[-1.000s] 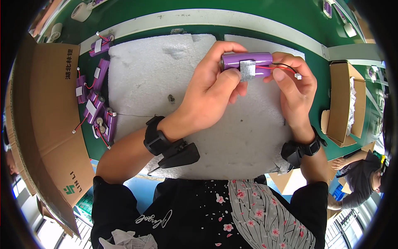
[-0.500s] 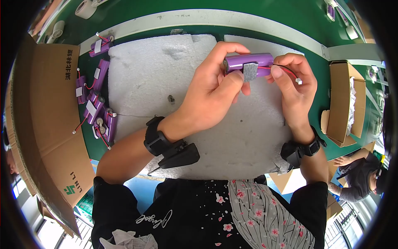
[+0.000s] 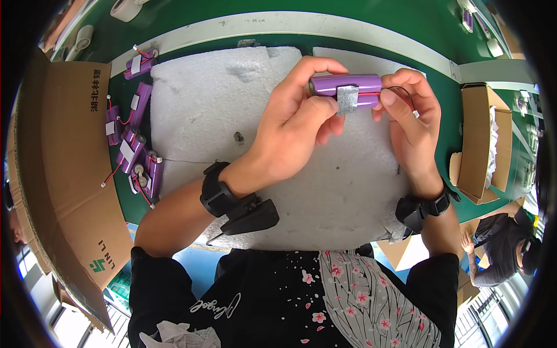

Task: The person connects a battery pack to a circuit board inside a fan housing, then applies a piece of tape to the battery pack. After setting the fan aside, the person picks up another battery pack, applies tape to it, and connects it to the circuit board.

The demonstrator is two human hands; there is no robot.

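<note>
Above the far right part of the white foam board (image 3: 203,98), a purple battery pack (image 3: 362,82) of paired cylinders lies roughly level between my hands. My left hand (image 3: 293,124) grips its left end, thumb near a grey pad (image 3: 348,100) stuck across the pack's middle. At the other end, my right hand (image 3: 415,116) pinches the pack where the red and black wires (image 3: 400,91) come out. These wires curve over the right fingers to a small white connector (image 3: 415,113).
Several similar purple packs (image 3: 132,148) with wires lie along the board's left edge, beside a large cardboard box (image 3: 75,174). At the right stands a smaller open carton (image 3: 473,145) with white packing. A pale rail (image 3: 348,29) crosses the green table's back. Another person (image 3: 502,246) is at the lower right.
The pack has shifted slightly left and turned a little, so the grey pad faces up more. The right fingers have closed in around the wires, and the connector sits slightly farther left.
</note>
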